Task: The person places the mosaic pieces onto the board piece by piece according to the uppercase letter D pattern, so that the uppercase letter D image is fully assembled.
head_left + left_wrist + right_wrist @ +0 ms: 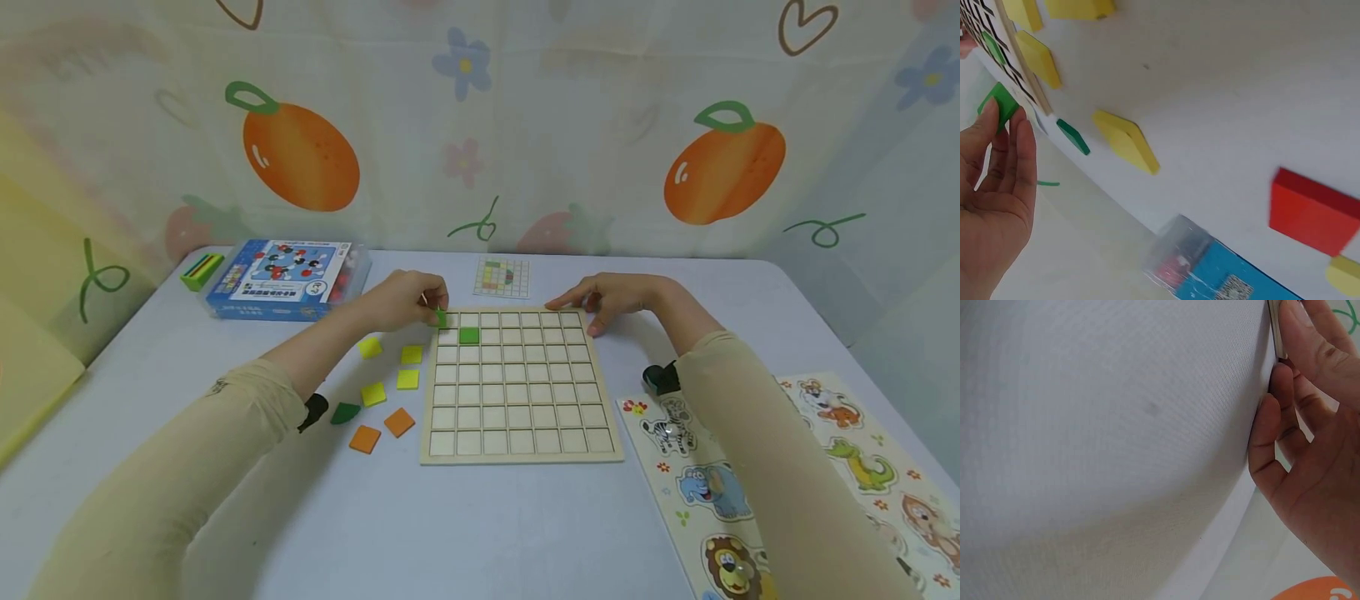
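Note:
My left hand [403, 302] pinches a green square tile [1005, 103] between thumb and fingertips at the far left corner of a wooden grid board [518, 392]. Another green square tile [469, 335] lies in the second row of the grid, near its left side. My right hand [621, 297] grips the board's far right corner, thumb against the side edge and index finger at the far edge. In the right wrist view the thumb [1313, 347] presses the board's rim, with the other fingers curled beside it.
Left of the board lie several yellow tiles [411, 354], two orange tiles [365, 439] and a dark green piece [346, 413]. Behind stand a blue box [285, 271] and a patterned card [502, 277]. An animal puzzle board [720, 492] lies under the right forearm.

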A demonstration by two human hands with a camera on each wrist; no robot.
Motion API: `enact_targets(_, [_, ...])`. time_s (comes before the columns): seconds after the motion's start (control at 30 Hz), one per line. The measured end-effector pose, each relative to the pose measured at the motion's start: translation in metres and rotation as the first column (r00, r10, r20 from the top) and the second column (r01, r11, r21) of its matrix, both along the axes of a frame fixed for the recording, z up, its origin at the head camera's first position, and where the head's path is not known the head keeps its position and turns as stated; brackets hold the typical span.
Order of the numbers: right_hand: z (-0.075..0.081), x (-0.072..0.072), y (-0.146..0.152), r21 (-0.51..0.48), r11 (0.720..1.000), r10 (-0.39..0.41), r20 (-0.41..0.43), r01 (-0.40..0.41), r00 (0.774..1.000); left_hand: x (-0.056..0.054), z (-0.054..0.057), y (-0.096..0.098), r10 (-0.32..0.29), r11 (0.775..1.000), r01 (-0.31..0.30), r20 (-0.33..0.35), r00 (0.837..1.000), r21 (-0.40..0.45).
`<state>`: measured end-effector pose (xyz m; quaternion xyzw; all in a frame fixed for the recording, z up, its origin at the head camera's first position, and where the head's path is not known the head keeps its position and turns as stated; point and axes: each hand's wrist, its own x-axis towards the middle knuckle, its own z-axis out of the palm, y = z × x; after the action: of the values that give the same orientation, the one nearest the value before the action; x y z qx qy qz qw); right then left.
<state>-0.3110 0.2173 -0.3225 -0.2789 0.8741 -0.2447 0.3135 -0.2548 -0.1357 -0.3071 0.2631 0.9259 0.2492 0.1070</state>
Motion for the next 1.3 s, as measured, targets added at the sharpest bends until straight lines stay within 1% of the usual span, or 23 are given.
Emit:
enact_targets(0.17, [0.001, 0.0, -0.001, 0.012, 1.0, -0.006, -0.006, 0.006, 1.0, 0.0, -0.002, 0.013, 0.01, 0.998, -0.011, 0.013, 1.0, 0.066])
enact_targets(0.3, [0.004, 0.001, -0.001, 0.026, 0.999, -0.023, 0.005, 0.023, 1.0, 0.001, -0.005, 0.027, 0.042, 0.994, -0.045, 0.037, 0.998, 0.103])
enact_targets(0.47, [0.006, 0.003, -0.001, 0.025, 0.999, -0.038, 0.024, 0.038, 0.999, 0.0, -0.009, 0.049, 0.066, 0.992, -0.069, 0.034, 0.997, 0.105])
enact_targets(0.67, [0.005, 0.002, -0.001, -0.009, 1.0, -0.02, 0.04, 0.02, 0.999, 0.001, -0.009, 0.067, 0.068, 0.993, -0.072, 0.047, 0.997, 0.095])
enact_targets(0.87, [0.004, 0.002, -0.001, 0.001, 1.0, -0.015, 0.035, 0.015, 0.999, 0.001, -0.013, 0.071, 0.068, 0.996, -0.071, 0.049, 0.996, 0.045])
enact_targets(1.07, [0.003, 0.001, 0.0, 0.006, 1.0, -0.011, 0.024, 0.011, 1.0, 0.003, -0.012, 0.07, 0.085, 0.995, -0.087, 0.048, 0.995, 0.045])
enact_targets(1.3, [0.002, 0.001, 0.0, 0.001, 1.0, -0.007, 0.022, 0.007, 1.0, 0.005, -0.013, 0.07, 0.092, 0.995, -0.095, 0.066, 0.994, 0.032])
